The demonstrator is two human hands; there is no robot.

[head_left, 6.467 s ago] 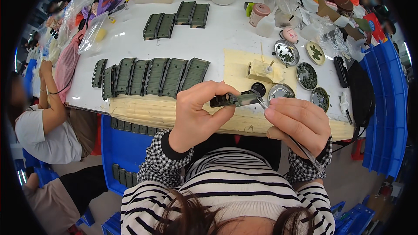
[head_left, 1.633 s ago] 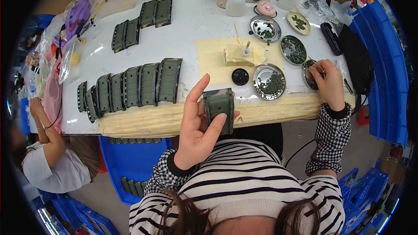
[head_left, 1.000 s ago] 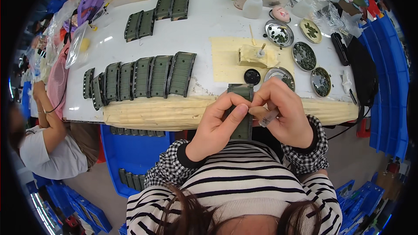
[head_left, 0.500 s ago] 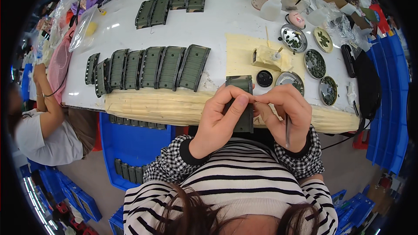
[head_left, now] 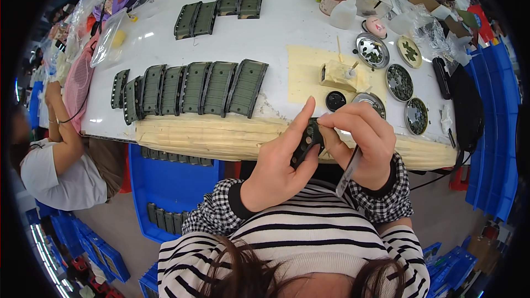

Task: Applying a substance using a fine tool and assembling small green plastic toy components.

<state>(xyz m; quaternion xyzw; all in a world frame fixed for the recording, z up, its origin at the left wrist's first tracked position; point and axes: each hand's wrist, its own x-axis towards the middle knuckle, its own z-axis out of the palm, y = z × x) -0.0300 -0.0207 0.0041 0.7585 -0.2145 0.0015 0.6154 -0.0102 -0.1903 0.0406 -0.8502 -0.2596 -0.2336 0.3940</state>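
Turned on its edge, a dark green camouflage casing [head_left: 307, 144], shaped like a curved magazine, is gripped in my left hand [head_left: 280, 163]. My left thumb and fingers wrap it from both sides, and a row of small round marks shows on its narrow face. The fingertips of my right hand [head_left: 366, 146] are pinched together at the casing's upper end; whether they hold a small part is hidden. Against my right palm lies a flat silver metal tool [head_left: 349, 174], which looks like tweezers, slanting down toward my sleeve.
Several similar casings [head_left: 218, 88] stand in a row at left, with more [head_left: 247, 1] farther back. At right are metal dishes [head_left: 399, 83] of small green parts, a black round cap [head_left: 335, 100] and a wrapped block [head_left: 343, 75]. A blue bin [head_left: 176, 179] sits below; another person [head_left: 63, 168] sits at left.
The casing has turned from its broad face onto its narrow edge in my left hand. My left thumb has lifted upright, and the metal tool has swung outward with its flat side showing.
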